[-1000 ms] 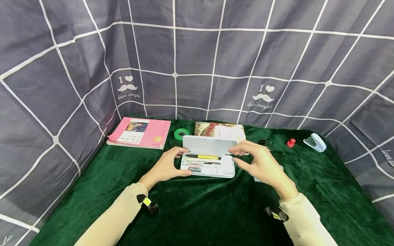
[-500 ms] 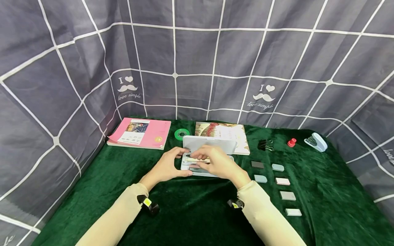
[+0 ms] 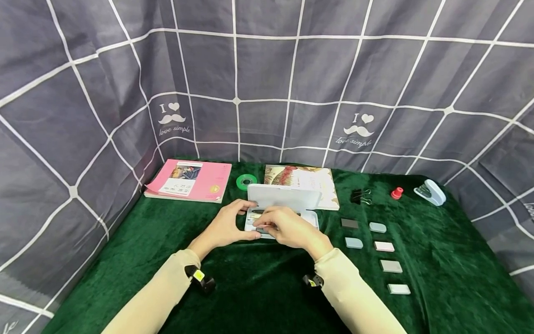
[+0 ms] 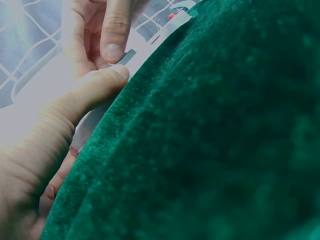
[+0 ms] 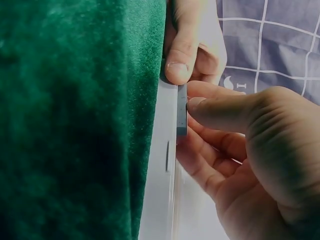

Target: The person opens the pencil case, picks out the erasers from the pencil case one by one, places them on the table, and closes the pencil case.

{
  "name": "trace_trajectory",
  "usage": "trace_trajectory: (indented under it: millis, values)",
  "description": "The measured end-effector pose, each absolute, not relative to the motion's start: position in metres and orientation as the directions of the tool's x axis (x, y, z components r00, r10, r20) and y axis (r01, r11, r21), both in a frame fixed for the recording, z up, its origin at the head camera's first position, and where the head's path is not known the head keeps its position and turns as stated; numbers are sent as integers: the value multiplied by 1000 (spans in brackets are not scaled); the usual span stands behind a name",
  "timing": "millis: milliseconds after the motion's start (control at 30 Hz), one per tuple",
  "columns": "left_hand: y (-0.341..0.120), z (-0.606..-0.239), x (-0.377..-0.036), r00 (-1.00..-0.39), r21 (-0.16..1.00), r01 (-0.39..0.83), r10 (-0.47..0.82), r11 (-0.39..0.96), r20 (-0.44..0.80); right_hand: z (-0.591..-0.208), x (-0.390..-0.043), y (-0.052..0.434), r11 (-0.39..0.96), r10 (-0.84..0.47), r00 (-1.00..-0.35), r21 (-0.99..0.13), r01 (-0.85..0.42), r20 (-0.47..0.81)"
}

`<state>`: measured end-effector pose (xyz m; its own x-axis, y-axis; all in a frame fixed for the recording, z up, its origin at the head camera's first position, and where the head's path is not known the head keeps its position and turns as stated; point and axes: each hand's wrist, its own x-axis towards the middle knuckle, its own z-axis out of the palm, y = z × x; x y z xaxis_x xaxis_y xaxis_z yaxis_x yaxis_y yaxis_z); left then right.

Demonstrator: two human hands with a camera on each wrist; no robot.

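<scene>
A white pencil case (image 3: 312, 221) lies with its lid (image 3: 288, 197) raised. My left hand (image 3: 225, 225) grips the case's left end, thumb on the front edge and fingers at the back. My right hand (image 3: 289, 227) reaches into the case, its thumb and fingers at a small grey block, seemingly an eraser (image 5: 182, 112), in the front compartment. In the right wrist view the thumb (image 5: 220, 110) touches the block's upper edge. The right hand hides most of the pens inside.
Several erasers, including a pink one (image 3: 384, 246) and a white one (image 3: 399, 289), lie to the right. Behind are a pink book (image 3: 208, 181), green tape (image 3: 246, 182), a patterned booklet (image 3: 329, 185), black binder clips (image 3: 359, 196), a red item (image 3: 397, 193) and a stapler (image 3: 431, 192).
My right hand has moved left from the case's right side into the case, then slightly down toward the front compartment. My left hand has kept its hold on the left end.
</scene>
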<state>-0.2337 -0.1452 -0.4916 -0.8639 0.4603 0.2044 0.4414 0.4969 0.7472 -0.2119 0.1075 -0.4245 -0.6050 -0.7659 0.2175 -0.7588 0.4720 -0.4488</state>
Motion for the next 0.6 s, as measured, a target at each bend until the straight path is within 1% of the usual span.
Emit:
trace_trajectory:
  millis: [200, 400, 600]
  values:
    - [-146, -490, -233, -866, 746, 437, 458, 502, 198, -423, -212, 108, 467, -771, -597, -442, -766, 222]
    - [-145, -489, -232, -866, 743, 440, 458, 504, 202, -419, -211, 109, 481, -745, -626, -465, -744, 231]
    - [-144, -489, -232, -866, 746, 437, 458, 503, 199, -412, -211, 114, 497, -696, -651, -452, -741, 302]
